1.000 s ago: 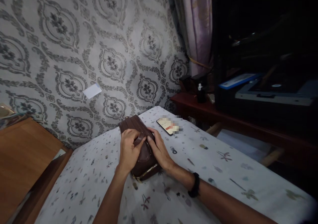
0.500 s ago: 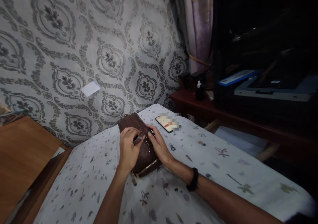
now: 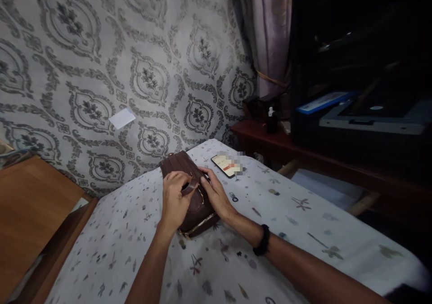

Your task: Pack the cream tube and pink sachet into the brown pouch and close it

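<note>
A brown leather bag [image 3: 199, 216] with gold zips lies on the patterned white sheet [image 3: 135, 223], its long side running away from me. My left hand [image 3: 176, 198] is over its near left part, thumb and fingers closed on a curved brown leather strap [image 3: 191, 185] that stands up from the bag. Along the right side of the bag, my right hand [image 3: 218, 196] grips its edge, with the thumb on top and some fingertips hidden. A phone [image 3: 224, 165] with a lit screen lies on the sheet just beyond my right hand.
Behind the bed rises a patterned wall [image 3: 148, 79] with a white card [image 3: 122, 118] on it. A wooden cabinet [image 3: 37, 205] stands at the left. On the right are a dark red shelf [image 3: 249, 131] with a small bottle [image 3: 271, 120] and an open drawer [image 3: 324, 189].
Both hands keep their hold on the strap and the bag, with barely any movement. The camera view has shifted slightly.
</note>
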The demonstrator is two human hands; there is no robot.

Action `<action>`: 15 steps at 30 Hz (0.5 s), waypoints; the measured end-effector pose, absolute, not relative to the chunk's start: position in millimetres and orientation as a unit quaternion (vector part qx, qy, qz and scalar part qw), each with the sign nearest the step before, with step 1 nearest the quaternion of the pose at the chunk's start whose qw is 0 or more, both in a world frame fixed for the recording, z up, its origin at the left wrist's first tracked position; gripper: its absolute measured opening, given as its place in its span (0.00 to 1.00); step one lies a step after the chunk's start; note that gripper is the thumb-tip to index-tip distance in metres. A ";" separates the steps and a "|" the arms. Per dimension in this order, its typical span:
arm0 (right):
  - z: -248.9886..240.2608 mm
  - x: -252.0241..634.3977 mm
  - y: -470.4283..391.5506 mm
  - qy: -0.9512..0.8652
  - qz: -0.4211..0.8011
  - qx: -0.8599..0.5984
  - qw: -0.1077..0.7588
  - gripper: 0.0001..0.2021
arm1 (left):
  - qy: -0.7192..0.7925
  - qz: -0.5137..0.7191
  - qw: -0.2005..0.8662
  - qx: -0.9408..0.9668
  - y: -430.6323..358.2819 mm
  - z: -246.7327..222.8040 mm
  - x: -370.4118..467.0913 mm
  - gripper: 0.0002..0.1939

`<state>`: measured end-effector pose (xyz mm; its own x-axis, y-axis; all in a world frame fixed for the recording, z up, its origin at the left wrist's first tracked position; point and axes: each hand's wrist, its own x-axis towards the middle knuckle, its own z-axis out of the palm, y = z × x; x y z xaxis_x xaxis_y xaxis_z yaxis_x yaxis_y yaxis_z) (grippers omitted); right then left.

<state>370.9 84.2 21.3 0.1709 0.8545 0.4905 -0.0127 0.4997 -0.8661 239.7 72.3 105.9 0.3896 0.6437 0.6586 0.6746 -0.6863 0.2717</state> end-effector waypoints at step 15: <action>24.3 372.6 83.5 -0.557 0.324 -0.384 0.661 0.19 | -0.380 -0.385 0.006 -0.841 67.1 108.0 238.8 0.03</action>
<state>372.6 83.5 24.3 0.1682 0.8568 0.4875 -0.0010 0.4947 -0.8691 238.8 67.1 108.0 0.4150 0.6342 0.6524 0.6433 -0.7116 0.2825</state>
